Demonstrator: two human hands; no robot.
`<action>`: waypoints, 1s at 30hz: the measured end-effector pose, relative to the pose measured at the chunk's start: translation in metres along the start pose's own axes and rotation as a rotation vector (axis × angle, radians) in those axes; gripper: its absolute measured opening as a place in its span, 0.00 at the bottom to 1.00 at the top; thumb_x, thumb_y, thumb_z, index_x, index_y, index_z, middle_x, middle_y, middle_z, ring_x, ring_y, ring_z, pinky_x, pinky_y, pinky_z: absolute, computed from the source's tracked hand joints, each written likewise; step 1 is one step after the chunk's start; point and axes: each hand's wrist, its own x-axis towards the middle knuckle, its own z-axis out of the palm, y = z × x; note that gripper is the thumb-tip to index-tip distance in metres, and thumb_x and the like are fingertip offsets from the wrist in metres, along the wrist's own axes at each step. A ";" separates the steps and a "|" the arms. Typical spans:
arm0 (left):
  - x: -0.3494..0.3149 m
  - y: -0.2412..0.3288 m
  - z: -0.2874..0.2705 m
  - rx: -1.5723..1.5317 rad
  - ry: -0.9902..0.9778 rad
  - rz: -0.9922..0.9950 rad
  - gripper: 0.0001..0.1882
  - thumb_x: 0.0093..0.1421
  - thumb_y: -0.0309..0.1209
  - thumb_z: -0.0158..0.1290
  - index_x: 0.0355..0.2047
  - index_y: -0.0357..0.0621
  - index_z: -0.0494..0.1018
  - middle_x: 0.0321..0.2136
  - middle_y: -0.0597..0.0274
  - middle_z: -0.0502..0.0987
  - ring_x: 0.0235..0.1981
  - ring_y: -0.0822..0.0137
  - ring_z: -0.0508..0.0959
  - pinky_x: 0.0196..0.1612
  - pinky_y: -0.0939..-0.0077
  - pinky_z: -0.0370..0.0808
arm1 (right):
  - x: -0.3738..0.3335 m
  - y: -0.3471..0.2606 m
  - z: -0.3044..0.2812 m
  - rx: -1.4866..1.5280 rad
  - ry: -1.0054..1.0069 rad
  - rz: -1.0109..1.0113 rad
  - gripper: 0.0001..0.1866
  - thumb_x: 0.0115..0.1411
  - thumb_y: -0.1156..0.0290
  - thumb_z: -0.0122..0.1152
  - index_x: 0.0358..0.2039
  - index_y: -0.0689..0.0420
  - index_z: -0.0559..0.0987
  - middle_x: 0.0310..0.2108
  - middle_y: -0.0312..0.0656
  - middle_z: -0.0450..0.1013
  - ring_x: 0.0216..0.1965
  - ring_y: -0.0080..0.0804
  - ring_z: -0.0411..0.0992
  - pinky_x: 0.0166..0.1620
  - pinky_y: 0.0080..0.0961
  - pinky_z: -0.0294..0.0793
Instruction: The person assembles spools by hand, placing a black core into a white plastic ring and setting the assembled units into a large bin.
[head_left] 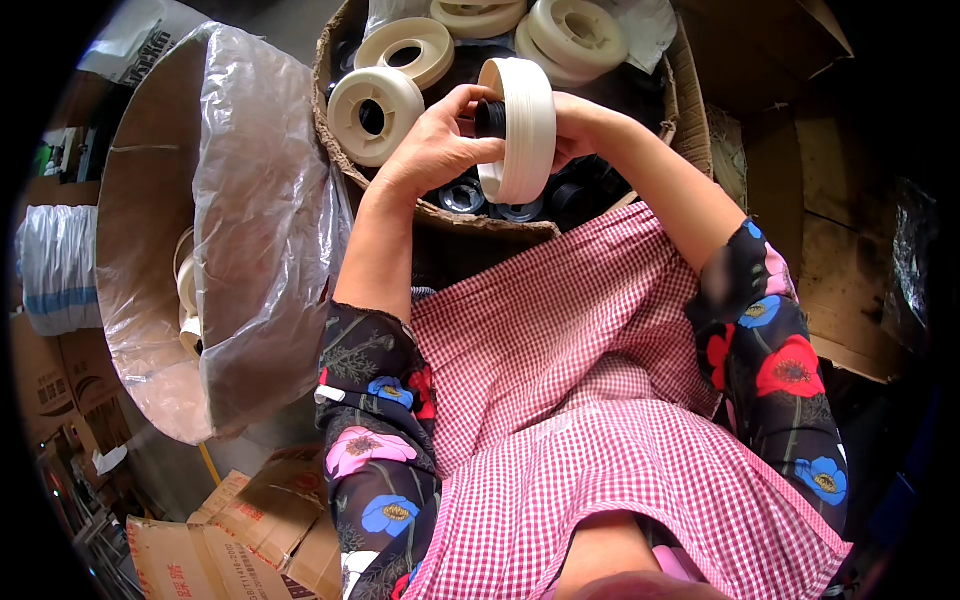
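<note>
1. Cream-white, round, thick-rimmed part, apparently rigid plastic (530, 130): one, held on edge between the hands, above the near side of an open brown corrugated cardboard box (693, 130).
2. Small black ribbed cylinder, apparently plastic (491, 119): one, at the left face of the cream part; whether seated in it or only held there, cannot tell.
3. Left hand (437, 147): part-closed, thumb below and fingers above, curled about the black cylinder.
4. Right hand (583, 122): at the right face of the cream part; fingers largely hidden, so their closure cannot be told.
5. Handling, as judged: cream part likely light for its bulk, stiff, not readily dented; smooth rim perhaps a little slippery. Black cylinder likely light and stiff, its ribs giving purchase.
6. Best holds, as judged: cream part by opposite sides of the rim, or rim and hub; black cylinder by thumb and fingertips around its ribbed side.
7. Alongside, in the box: further cream-white round parts with central holes (376, 116); dark ring-shaped pieces (462, 196) near the front wall.
</note>
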 end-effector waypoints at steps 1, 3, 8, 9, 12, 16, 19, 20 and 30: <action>0.001 -0.002 0.002 -0.003 -0.001 0.001 0.33 0.45 0.29 0.63 0.51 0.37 0.64 0.39 0.58 0.72 0.41 0.69 0.73 0.44 0.77 0.72 | -0.002 -0.001 0.002 -0.110 0.049 0.013 0.20 0.57 0.55 0.54 0.41 0.57 0.77 0.32 0.41 0.76 0.33 0.32 0.76 0.30 0.27 0.77; 0.002 -0.001 0.004 -0.141 0.058 0.005 0.34 0.45 0.30 0.63 0.52 0.36 0.63 0.38 0.59 0.72 0.39 0.68 0.74 0.44 0.77 0.72 | 0.005 0.002 0.001 -0.215 0.109 -0.057 0.22 0.58 0.53 0.52 0.42 0.57 0.77 0.34 0.42 0.76 0.30 0.32 0.76 0.29 0.28 0.77; 0.004 -0.004 0.000 -0.009 0.208 0.052 0.34 0.48 0.35 0.61 0.53 0.35 0.62 0.40 0.54 0.73 0.39 0.69 0.75 0.41 0.76 0.75 | 0.001 -0.001 0.005 0.144 0.085 -0.225 0.26 0.60 0.53 0.48 0.51 0.59 0.69 0.41 0.44 0.73 0.38 0.32 0.75 0.40 0.34 0.77; 0.004 -0.008 -0.001 -0.008 0.209 0.054 0.34 0.48 0.35 0.61 0.53 0.35 0.62 0.40 0.54 0.73 0.39 0.69 0.75 0.41 0.76 0.75 | 0.000 -0.001 0.007 0.241 0.051 -0.255 0.25 0.61 0.54 0.46 0.52 0.59 0.69 0.43 0.44 0.72 0.40 0.32 0.74 0.42 0.36 0.76; 0.004 -0.011 -0.003 -0.149 0.176 -0.020 0.30 0.53 0.39 0.57 0.52 0.35 0.62 0.38 0.54 0.74 0.34 0.69 0.77 0.34 0.76 0.78 | -0.005 0.002 0.002 0.032 0.123 -0.492 0.25 0.62 0.58 0.50 0.55 0.58 0.66 0.47 0.43 0.70 0.46 0.31 0.71 0.48 0.34 0.73; 0.005 -0.010 -0.009 -0.658 0.064 -0.100 0.27 0.60 0.46 0.48 0.50 0.36 0.65 0.34 0.55 0.76 0.28 0.68 0.79 0.26 0.77 0.79 | -0.018 -0.002 0.003 -0.071 0.125 -0.815 0.30 0.49 0.62 0.63 0.55 0.50 0.69 0.50 0.42 0.69 0.49 0.33 0.70 0.54 0.31 0.67; 0.001 -0.015 -0.011 -0.875 -0.023 -0.117 0.29 0.59 0.52 0.47 0.49 0.38 0.66 0.34 0.55 0.77 0.27 0.67 0.80 0.25 0.77 0.79 | -0.023 -0.003 0.008 -0.107 0.036 -1.015 0.32 0.39 0.75 0.62 0.50 0.46 0.74 0.54 0.33 0.66 0.55 0.35 0.64 0.62 0.35 0.59; -0.001 -0.018 -0.014 -0.934 -0.121 -0.085 0.29 0.59 0.51 0.48 0.49 0.39 0.66 0.36 0.56 0.77 0.29 0.67 0.80 0.27 0.76 0.80 | -0.027 -0.005 0.009 -0.193 0.016 -1.097 0.30 0.40 0.77 0.61 0.49 0.48 0.75 0.53 0.34 0.66 0.56 0.33 0.62 0.63 0.35 0.56; 0.000 -0.017 -0.006 -0.937 -0.136 0.017 0.27 0.58 0.45 0.52 0.51 0.39 0.66 0.43 0.57 0.74 0.40 0.67 0.77 0.41 0.70 0.78 | -0.039 -0.005 0.012 -0.247 -0.052 -1.277 0.13 0.41 0.88 0.48 0.21 0.59 0.79 0.40 0.40 0.75 0.56 0.34 0.61 0.61 0.36 0.56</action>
